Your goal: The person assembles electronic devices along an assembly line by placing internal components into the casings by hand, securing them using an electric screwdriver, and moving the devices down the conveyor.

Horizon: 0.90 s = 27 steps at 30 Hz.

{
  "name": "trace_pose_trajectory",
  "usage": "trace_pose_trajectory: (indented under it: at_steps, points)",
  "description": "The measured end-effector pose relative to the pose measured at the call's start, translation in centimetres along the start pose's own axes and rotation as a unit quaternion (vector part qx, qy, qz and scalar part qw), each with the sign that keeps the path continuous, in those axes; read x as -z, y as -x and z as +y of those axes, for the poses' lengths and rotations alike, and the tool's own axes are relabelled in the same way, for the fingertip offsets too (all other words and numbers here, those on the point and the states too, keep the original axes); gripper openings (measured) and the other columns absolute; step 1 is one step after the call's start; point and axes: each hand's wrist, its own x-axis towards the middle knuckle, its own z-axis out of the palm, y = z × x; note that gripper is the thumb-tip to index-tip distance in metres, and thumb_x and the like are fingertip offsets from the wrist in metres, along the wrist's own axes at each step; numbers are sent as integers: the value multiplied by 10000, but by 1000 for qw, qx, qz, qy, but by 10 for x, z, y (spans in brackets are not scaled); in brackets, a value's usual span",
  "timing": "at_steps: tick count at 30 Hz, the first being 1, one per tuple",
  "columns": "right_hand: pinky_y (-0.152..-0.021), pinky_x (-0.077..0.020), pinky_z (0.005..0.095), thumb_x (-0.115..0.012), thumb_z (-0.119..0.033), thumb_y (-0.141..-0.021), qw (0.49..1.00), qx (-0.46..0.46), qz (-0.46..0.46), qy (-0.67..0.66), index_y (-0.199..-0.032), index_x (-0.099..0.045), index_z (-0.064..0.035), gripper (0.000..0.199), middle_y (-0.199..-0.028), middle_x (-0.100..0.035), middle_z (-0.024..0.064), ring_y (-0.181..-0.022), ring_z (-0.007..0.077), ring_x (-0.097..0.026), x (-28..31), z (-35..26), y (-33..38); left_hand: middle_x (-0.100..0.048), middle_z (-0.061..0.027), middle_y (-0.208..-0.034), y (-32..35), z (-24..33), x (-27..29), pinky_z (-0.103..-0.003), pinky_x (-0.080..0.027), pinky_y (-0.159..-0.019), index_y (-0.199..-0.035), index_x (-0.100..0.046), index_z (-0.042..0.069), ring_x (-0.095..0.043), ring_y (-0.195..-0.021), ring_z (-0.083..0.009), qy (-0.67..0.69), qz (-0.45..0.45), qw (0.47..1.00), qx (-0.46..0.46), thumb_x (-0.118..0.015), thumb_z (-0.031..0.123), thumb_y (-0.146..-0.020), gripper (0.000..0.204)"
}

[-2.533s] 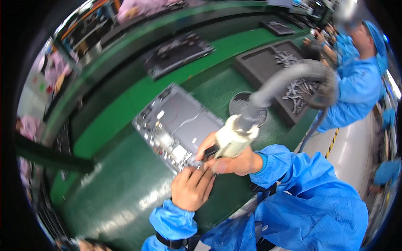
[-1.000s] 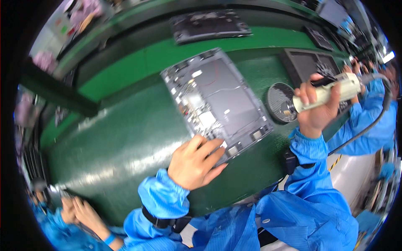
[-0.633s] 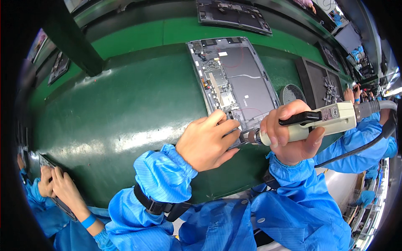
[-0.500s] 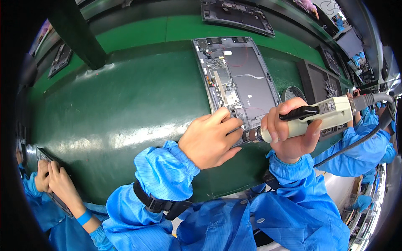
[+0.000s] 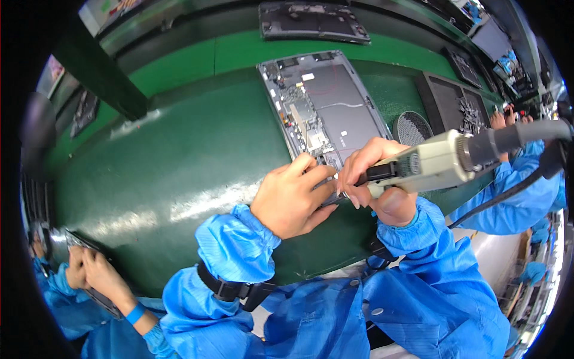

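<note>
Tipped since half a second ago: back end swung up and closer to view, nose drawn in beside the left fingertips. Gripping the electric screwdriver [image 5: 433, 161] in the right hand [image 5: 382, 185], thumb below; cannot see the tip. Probably rigid, fairly heavy and dragged backward by the thick cable [image 5: 517, 139], so best held well forward around the barrel. Resting the left hand [image 5: 293, 194], fingers curled, over the near corner of the laptop shell [image 5: 344, 90]; cannot tell whether pinching anything there. Lying flat on the green bench [image 5: 161, 167], stretching away beyond both hands. Looks thin, stiff, perhaps slippery; better taken by the outer edges than by the circuit board [image 5: 304, 122] or white cable [image 5: 345, 105], likely fragile. Farther out past the right hand, beside the shell: round dish [image 5: 396, 122], then dark tray [image 5: 442, 99] with small metal pieces [image 5: 470, 115].
</note>
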Motion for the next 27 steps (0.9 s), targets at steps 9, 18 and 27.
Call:
trace_pose_trajectory:
  at_steps: [9, 18, 27]
  points:
    - [-593, -528, 326, -520, -313, -901, 971, 94, 203, -88, -1008, -523, 66, 394, -647, -543, 73, -538, 134, -541, 84, -8, 30, -599, -38, -1015, 2, 3, -5, -321, -520, -645, -909, -646, 79, -542, -851, -224, -40, -15, 999, 6, -743, 171, -615, 323]
    - [-848, -457, 272, -581, -244, -894, 924, -82, 308, 210, -1226, -473, 43, 452, -1100, -602, 137, -991, 182, -590, 170, -10, 84, -634, -93, -1007, -10, 0, -3, -354, -474, -728, -887, -659, 16, -545, -828, -273, -21, -9, 1000, 16, -770, 95, -577, 339]
    - [-709, -477, 239, -614, -184, -871, 924, -166, 213, 272, -1002, -614, 2, 227, -891, -626, 33, -807, 93, -584, 157, -6, 133, -635, -95, -997, -8, 12, -3, -350, -467, -727, -887, -667, 22, -545, -840, -272, -67, -32, 997, 20, -777, 100, -594, 322]
